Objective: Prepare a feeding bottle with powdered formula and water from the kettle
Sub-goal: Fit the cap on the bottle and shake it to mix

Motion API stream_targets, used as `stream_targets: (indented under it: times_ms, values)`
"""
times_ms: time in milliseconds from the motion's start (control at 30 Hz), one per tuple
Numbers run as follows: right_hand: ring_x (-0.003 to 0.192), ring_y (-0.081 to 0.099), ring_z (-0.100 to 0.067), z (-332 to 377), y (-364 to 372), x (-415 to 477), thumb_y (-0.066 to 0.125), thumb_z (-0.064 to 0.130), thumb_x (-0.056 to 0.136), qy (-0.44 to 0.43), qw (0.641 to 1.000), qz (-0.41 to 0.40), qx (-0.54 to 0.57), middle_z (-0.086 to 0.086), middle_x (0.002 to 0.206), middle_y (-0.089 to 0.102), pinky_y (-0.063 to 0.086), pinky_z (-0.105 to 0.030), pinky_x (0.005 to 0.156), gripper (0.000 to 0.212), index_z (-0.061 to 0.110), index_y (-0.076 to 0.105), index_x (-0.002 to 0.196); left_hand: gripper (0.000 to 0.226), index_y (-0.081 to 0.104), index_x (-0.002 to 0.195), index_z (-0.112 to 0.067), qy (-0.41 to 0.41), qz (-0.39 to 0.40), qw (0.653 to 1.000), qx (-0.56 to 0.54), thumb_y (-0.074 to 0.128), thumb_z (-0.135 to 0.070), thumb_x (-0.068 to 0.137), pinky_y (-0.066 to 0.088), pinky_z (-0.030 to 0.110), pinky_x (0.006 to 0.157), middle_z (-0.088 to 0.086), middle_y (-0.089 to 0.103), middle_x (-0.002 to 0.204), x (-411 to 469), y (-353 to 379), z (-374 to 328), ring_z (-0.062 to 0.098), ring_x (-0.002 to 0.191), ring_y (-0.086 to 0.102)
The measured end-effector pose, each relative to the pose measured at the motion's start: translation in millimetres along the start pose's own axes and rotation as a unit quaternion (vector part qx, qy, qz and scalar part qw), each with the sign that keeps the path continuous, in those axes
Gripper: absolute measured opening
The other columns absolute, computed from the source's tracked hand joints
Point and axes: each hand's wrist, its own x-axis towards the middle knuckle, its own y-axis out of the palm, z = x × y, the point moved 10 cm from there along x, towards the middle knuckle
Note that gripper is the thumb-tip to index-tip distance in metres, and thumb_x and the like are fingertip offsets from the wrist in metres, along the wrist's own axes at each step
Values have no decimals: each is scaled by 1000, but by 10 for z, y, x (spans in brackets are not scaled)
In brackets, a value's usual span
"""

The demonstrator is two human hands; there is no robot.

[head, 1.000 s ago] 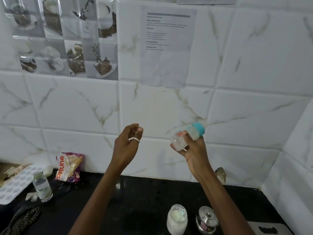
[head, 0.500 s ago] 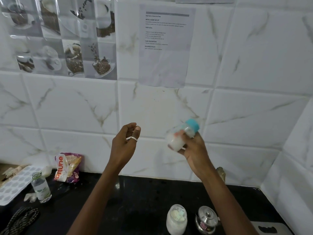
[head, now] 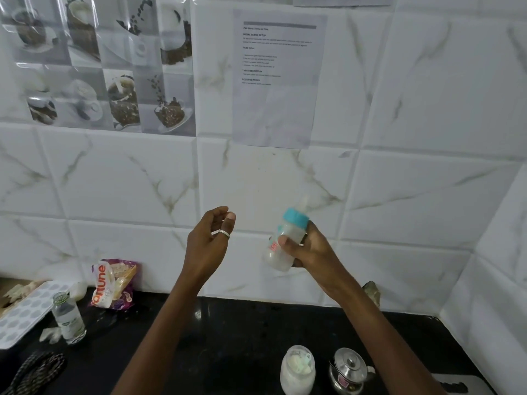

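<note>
My right hand [head: 309,252] grips a small feeding bottle [head: 286,243] with a turquoise collar and a clear teat, raised in front of the tiled wall. The bottle holds white liquid and tilts teat-up to the right. My left hand [head: 206,243] is raised beside it, empty, fingers loosely curled, a ring on one finger. On the black counter below stand a jar of white powder [head: 298,370] and a small steel kettle [head: 349,372] with its lid on.
A small clear bottle [head: 68,319], a white moulded tray [head: 25,312] and a printed snack packet [head: 114,283] sit at the left of the counter [head: 228,337]. A dark cord [head: 37,369] lies at the bottom left. Tiled walls close the back and right side.
The bottle in my right hand has swung from lying nearly sideways to more upright, moving left then down. My left hand has stayed raised and empty.
</note>
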Motion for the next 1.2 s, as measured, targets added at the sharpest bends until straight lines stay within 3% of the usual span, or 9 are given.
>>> stream_targets:
  times_ms: [133,300,433,567,700,833,967,1133,1200]
  values:
    - [116,69,-35,115,-292,73,83,37,82,-39,980,-90,172,-8,112,71,61,-51,84,70,9,49,135,38,62,130,-31,2,8,1000,-2,57,-51,99,43,13,87,-19,67,120,-11,43,-13,-2,112,62]
    - [118,67,-31,97,-34,31,80,33,82,-17,1000,-11,8,-7,118,66,62,-43,84,60,20,50,133,39,61,131,-30,1,-2,1000,4,56,-51,99,42,11,84,-19,67,120,14,2,-32,-4,111,61]
    - [115,70,-32,191,-281,85,78,39,81,-43,984,-94,145,-10,116,69,61,-55,88,67,12,48,135,38,62,130,-32,1,4,1000,-2,57,-52,99,45,16,88,-19,67,120,16,29,-18,0,112,63]
    - [116,68,-27,87,-56,57,81,42,81,8,1000,-6,-2,-13,125,65,62,-41,83,66,22,50,135,38,61,131,-31,2,1,1000,2,57,-51,99,44,15,87,-18,67,120,26,24,-28,-2,112,62]
    - [107,73,-31,150,-314,71,71,32,87,-36,980,-89,175,-7,106,75,62,-53,86,53,10,50,131,37,62,130,-32,1,5,1000,-4,58,-52,98,46,19,90,-19,68,120,27,53,-19,0,112,63]
    - [115,70,-28,-25,-153,50,79,37,86,4,999,-25,34,-11,125,70,59,-55,93,63,16,50,137,37,62,129,-32,-1,1,1000,-1,58,-51,99,45,17,89,-19,68,119,37,34,-6,1,112,63]
    - [118,68,-33,41,-379,72,79,36,82,-29,981,-109,160,-7,118,73,58,-59,92,68,17,49,139,36,62,129,-32,-3,8,1000,-7,58,-51,99,44,15,88,-19,68,119,23,83,-9,0,112,63]
    - [121,67,-31,-65,-180,69,84,40,78,8,998,-42,37,-14,133,63,61,-51,88,69,25,52,137,37,62,130,-32,-1,5,1000,-2,57,-51,99,45,16,89,-19,68,119,33,102,-6,1,112,63]
    - [119,67,-31,-11,-289,76,83,35,84,-15,992,-76,102,-12,127,66,60,-54,89,65,22,52,140,37,62,130,-32,-2,8,1000,-5,57,-51,99,45,17,89,-19,68,120,30,116,-13,1,112,63]
